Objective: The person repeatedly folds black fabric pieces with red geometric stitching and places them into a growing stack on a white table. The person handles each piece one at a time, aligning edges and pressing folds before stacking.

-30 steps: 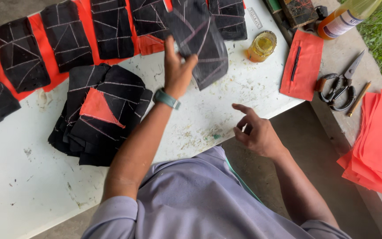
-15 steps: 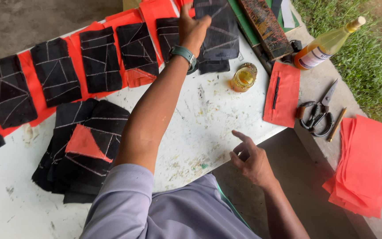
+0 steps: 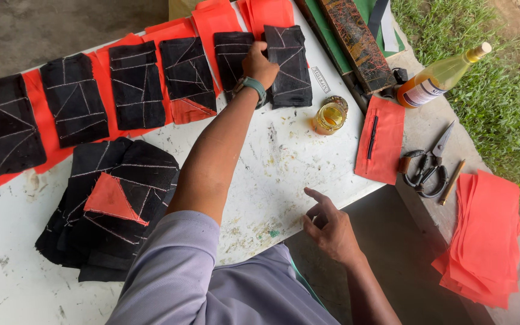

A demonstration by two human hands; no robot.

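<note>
A white table (image 3: 284,174) is spread with a far row of black stitched patches on red strips. The rightmost black patch (image 3: 289,66) is pressed down at its left edge by the left hand (image 3: 260,63), fingers curled over it. The right hand (image 3: 330,227) is rested loosely open, grasping nothing, at the near table edge.

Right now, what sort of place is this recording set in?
Probably an outdoor craft or sewing workspace. Black stitched cloth pieces lie in a row on a worn white table, scissors rest nearby, and grass grows beside it.
</note>
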